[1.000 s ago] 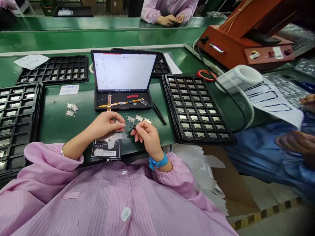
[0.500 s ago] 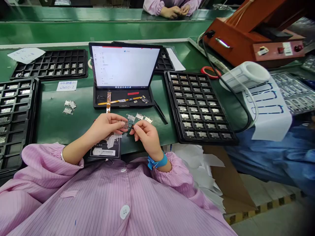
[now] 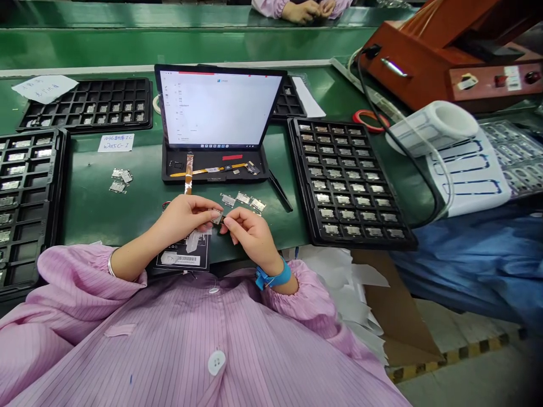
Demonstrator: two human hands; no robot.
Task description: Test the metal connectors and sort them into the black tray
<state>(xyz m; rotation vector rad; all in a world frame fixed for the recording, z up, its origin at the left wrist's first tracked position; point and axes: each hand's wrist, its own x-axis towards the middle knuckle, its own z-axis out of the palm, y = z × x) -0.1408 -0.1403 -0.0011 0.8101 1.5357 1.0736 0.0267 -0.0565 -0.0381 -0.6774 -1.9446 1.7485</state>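
My left hand (image 3: 184,223) pinches a small metal part (image 3: 217,217) between thumb and fingertips. Touching the right edge of that part, my right hand (image 3: 250,234) has its thumb and forefinger closed on a small dark piece, mostly hidden. A black battery-like block (image 3: 182,260) with a barcode label lies beneath my left hand. Several loose metal parts (image 3: 243,198) rest on the green table just beyond my right hand. Behind my hands stands a lit screen (image 3: 218,110) in a black holder, with an orange flex cable (image 3: 189,172) hanging over its front edge.
Black trays of metal parts stand at the right (image 3: 356,186), left (image 3: 25,186) and back left (image 3: 114,104). Black tweezers (image 3: 280,191) lie beside the screen holder. At the right are a label roll (image 3: 432,127) and an orange machine (image 3: 424,73). Another person's hands (image 3: 307,11) show at the back.
My hands have come closer together, and the dark piece at my right fingertips now meets the metal part. The whole view has shifted slightly.
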